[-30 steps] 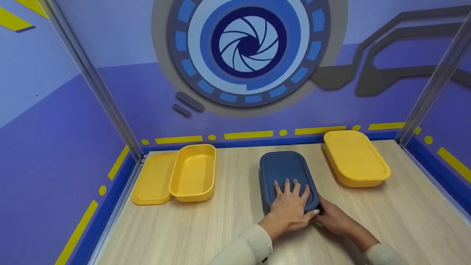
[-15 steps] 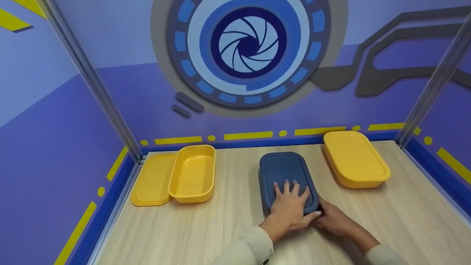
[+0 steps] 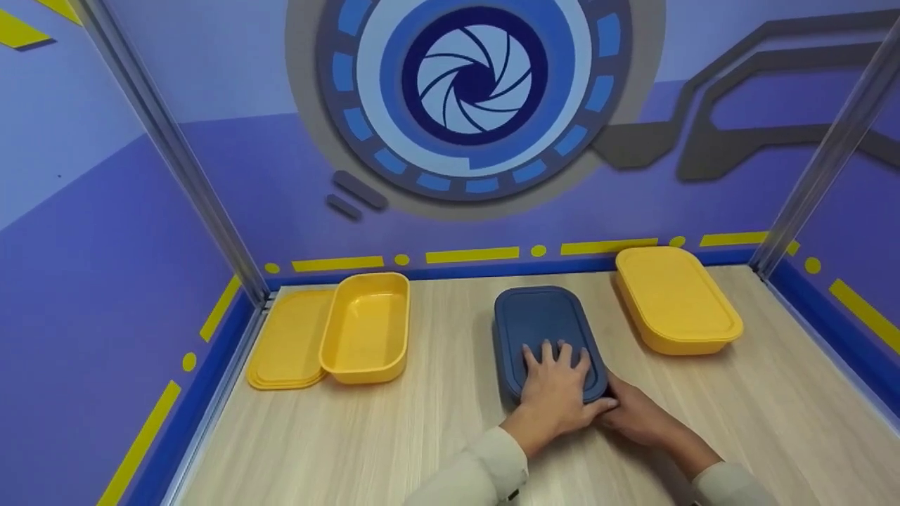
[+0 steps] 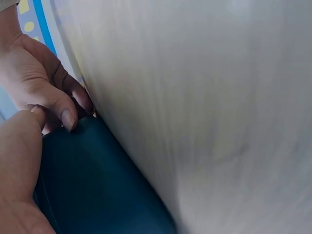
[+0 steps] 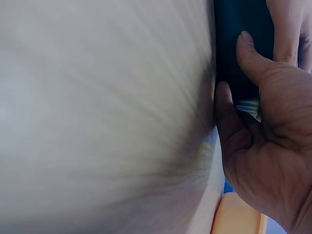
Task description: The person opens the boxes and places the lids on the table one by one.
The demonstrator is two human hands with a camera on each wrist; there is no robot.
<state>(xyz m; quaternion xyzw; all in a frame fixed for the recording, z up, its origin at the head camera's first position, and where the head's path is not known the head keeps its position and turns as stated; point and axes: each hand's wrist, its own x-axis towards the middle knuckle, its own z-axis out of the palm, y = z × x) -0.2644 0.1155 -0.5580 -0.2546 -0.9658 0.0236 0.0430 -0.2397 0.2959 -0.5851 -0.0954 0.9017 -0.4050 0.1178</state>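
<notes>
A dark blue lunch box point(image 3: 540, 318) with its lid on stands lengthwise on the wooden table. My left hand point(image 3: 555, 391) lies flat over the near half of the lid, fingers spread and pointing away from me, thumb out past the near right corner. At that corner my right hand point(image 3: 636, 413) grips the box low down. The right wrist view shows its thumb against the near wall, with the other fingers point(image 5: 227, 109) round the side. In the left wrist view the right hand's thumb point(image 4: 68, 117) sits on the corner of the box.
An open yellow box point(image 3: 368, 330) stands at the left, overlapping a yellow lid point(image 3: 288, 344) beside it. Behind and right of the blue box stands a lidded yellow box point(image 3: 678, 299). Patterned blue walls point(image 3: 492, 232) enclose the table point(image 3: 337, 443) at the back and sides.
My left thumb has shifted slightly to the right at the near corner. Both hands otherwise keep their places, and the boxes stay put.
</notes>
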